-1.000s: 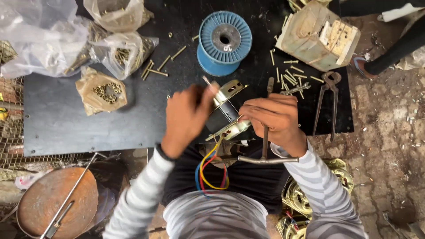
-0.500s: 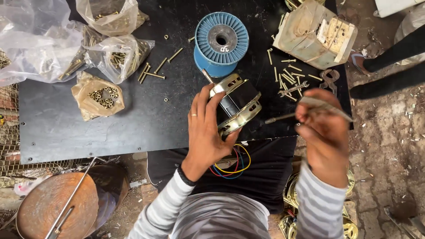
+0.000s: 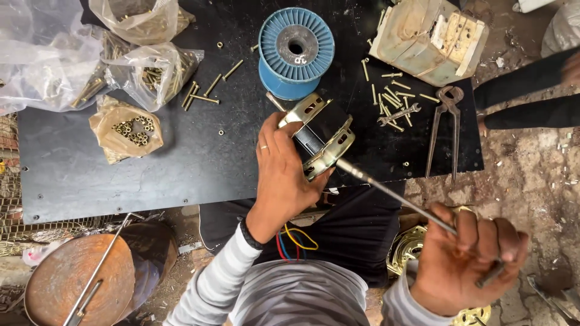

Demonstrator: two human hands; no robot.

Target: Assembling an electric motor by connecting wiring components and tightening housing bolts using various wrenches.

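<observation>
2 bare hands were at work over a black sheet-metal bench (image 3: 151, 175): the left hand (image 3: 284, 175) lay over a small motor assembly (image 3: 320, 136) with brass-coloured brackets, fingers curled around its near side and thumb spread toward the top, pressing it down on the bench edge, while the right hand (image 3: 468, 259) was closed in a fist around the rear end of a long thin metal rod (image 3: 393, 196), fingers pressed together about the shaft. The rod's tip met the lower bracket of the assembly, though whether it sat in a hole or a screw head could not be told. Coloured wires (image 3: 296, 241) hung from under the left wrist toward the lap. Behind the assembly stood a blue wire spool (image 3: 296, 51), and to its right lay scattered brass screws (image 3: 393, 90), a small spanner (image 3: 399, 115) and a pair of pincers (image 3: 444, 124); a worn cream box (image 3: 429, 39) sat at the far right corner. Plastic bags of brass hardware (image 3: 151, 72) lay at the left, 1 of them open on a heap of nuts (image 3: 133, 130). Judged from this, the rod work would have gone best with the left hand bracing the assembly firmly against the bench, the rod kept in line with its seat so the tip could not skid onto the fingers just beside it, and the wires kept out from under the brackets
</observation>
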